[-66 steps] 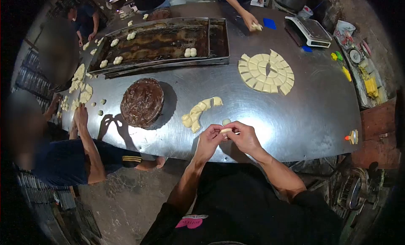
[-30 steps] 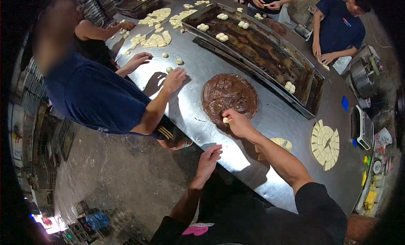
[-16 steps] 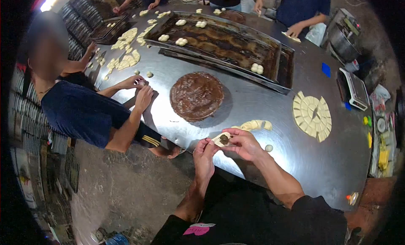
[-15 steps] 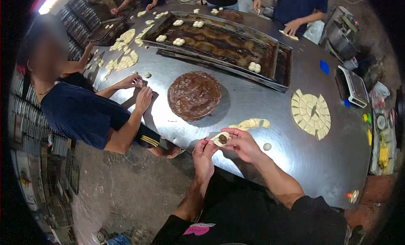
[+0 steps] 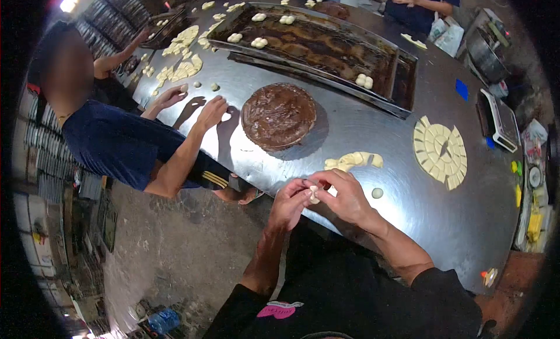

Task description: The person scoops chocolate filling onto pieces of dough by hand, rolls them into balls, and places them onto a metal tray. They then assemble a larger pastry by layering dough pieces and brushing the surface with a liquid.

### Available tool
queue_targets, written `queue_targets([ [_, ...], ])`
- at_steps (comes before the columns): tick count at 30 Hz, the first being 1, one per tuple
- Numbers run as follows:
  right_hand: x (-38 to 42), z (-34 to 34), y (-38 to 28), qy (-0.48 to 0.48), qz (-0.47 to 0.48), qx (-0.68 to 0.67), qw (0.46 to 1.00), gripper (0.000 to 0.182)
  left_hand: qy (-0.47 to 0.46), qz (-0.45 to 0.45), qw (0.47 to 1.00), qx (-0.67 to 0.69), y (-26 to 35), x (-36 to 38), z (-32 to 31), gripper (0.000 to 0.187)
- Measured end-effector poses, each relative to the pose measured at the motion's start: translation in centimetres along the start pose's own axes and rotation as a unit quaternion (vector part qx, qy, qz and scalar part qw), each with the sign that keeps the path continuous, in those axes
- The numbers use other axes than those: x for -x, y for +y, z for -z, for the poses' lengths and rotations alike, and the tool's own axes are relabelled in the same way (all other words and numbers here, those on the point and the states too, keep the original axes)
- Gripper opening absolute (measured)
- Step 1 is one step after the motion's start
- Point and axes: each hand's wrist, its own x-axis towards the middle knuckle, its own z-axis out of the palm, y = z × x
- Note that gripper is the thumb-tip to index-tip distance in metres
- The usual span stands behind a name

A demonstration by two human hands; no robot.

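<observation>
Both my hands meet at the near edge of the metal table. My left hand (image 5: 289, 205) and my right hand (image 5: 344, 196) pinch a small piece of pale dough (image 5: 314, 194) between their fingertips. No dark filling shows on it. Just beyond my hands lies a curved row of cut dough pieces (image 5: 354, 160). A round dough ball (image 5: 377, 193) rests to the right of my right hand. Farther off, a round mound of brown filling (image 5: 279, 116) sits on the table. A disc of cut dough (image 5: 440, 152) lies on the right.
A large tray (image 5: 315, 52) with dough clusters stands across the table (image 5: 408, 222). A co-worker (image 5: 116, 137) at the left handles dough. Another person (image 5: 421, 6) stands at the far side. A scale (image 5: 499, 120) and yellow items (image 5: 534, 227) are at the right edge.
The dark filling seen in the open dough is now out of sight, and my fingers have closed round the dough. The co-worker's hands have moved apart. The far person's hands have lifted off the table.
</observation>
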Motion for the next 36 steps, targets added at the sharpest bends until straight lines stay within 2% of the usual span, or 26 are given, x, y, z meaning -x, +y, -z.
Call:
queue_targets([
  [2,-0.8,-1.4,1.2,-0.014,0.027,0.025,0.999,0.012,-0.009,0.050,0.993,0.106,0.3,-0.6,1.4,0.018],
  [4,-1.4,-2.8,1.5,0.050,0.057,0.120,0.990,0.013,0.024,0.034,0.993,0.107,0.4,-0.8,1.6,0.023],
  [5,-1.7,-3.5,1.3,0.079,0.087,0.108,0.987,0.012,0.060,0.004,0.994,0.094,0.5,-0.8,1.6,0.025],
  [6,-2.1,-3.9,0.8,0.074,0.085,0.108,0.988,0.012,0.095,-0.025,0.992,0.080,0.7,-0.8,1.9,0.027],
  [8,-2.7,-4.6,-0.2,0.084,0.117,0.140,0.980,0.013,0.098,-0.020,0.990,0.099,0.9,-0.7,3.0,0.028],
  [11,-3.7,-4.5,0.7,0.022,0.093,0.127,0.987,0.015,0.102,0.007,0.991,0.087,1.9,-1.1,3.2,0.027],
  [12,-4.1,-4.2,0.7,-0.014,0.078,0.112,0.990,0.014,0.086,0.013,0.993,0.075,2.0,-1.4,3.6,0.028],
  [13,-4.3,-3.9,0.3,-0.011,0.073,0.117,0.990,0.014,0.069,0.018,0.995,0.063,2.1,-1.7,3.9,0.029],
  [16,-4.6,-2.8,-0.1,0.038,0.033,0.152,0.987,0.012,0.003,0.072,0.996,0.043,1.9,-3.2,5.2,0.033],
  [17,-4.2,-2.6,0.8,0.040,0.058,0.157,0.985,0.011,-0.030,0.085,0.995,0.043,1.6,-3.7,5.2,0.035],
  [18,-3.6,-2.4,1.7,0.042,0.081,0.162,0.983,0.010,-0.020,0.115,0.993,0.021,2.2,-4.1,3.9,0.035],
  [20,-1.7,-2.0,2.7,0.070,0.074,0.182,0.978,0.010,-0.043,0.152,0.986,-0.055,1.3,-4.9,3.2,0.036],
  [22,0.8,-1.5,2.9,0.139,0.050,0.215,0.965,0.014,-0.069,0.163,0.982,-0.062,-1.1,-5.3,1.9,0.037],
  [24,4.5,-0.5,4.9,0.155,0.025,0.225,0.962,0.012,-0.096,0.177,0.975,-0.092,-3.8,-4.9,-0.5,0.038],
  [26,8.4,1.4,7.1,0.218,-0.024,0.260,0.940,0.014,-0.095,0.187,0.962,-0.174,-7.5,-3.9,-2.8,0.040],
  [27,10.8,2.5,8.6,0.224,-0.063,0.306,0.923,0.014,-0.095,0.138,0.951,-0.259,-9.8,-3.2,-2.8,0.045],
  [28,13.3,3.4,10.3,0.231,-0.104,0.352,0.901,0.015,-0.086,0.050,0.915,-0.392,-11.3,-2.8,-2.7,0.045],
  [29,15.9,3.9,12.1,0.230,-0.114,0.381,0.888,0.014,-0.105,-0.040,0.846,-0.522,-11.4,-3.0,-2.9,0.041],
  [30,18.3,4.3,13.2,0.230,-0.128,0.413,0.872,0.013,-0.127,-0.134,0.753,-0.631,-11.1,-3.4,-2.7,0.036],
  [31,20.3,4.3,12.9,0.147,-0.204,0.430,0.867,0.014,-0.102,-0.185,0.751,-0.626,-12.2,-3.5,-1.7,0.028],
  [32,21.9,4.3,12.6,0.157,-0.222,0.435,0.858,0.014,-0.105,-0.201,0.681,-0.696,-12.3,-3.7,-0.9,0.031],
  [34,23.6,4.1,11.9,0.179,-0.135,0.459,0.860,0.018,-0.104,-0.312,0.562,-0.759,-12.3,-4.7,0.7,0.038],
  [35,23.8,4.4,11.7,0.175,-0.176,0.410,0.878,0.021,-0.096,-0.229,0.545,-0.801,-11.9,-5.0,0.6,0.033],
  [36,23.1,4.7,11.5,0.180,-0.177,0.407,0.878,0.021,-0.099,-0.231,0.540,-0.803,-11.6,-5.7,0.7,0.033],
])
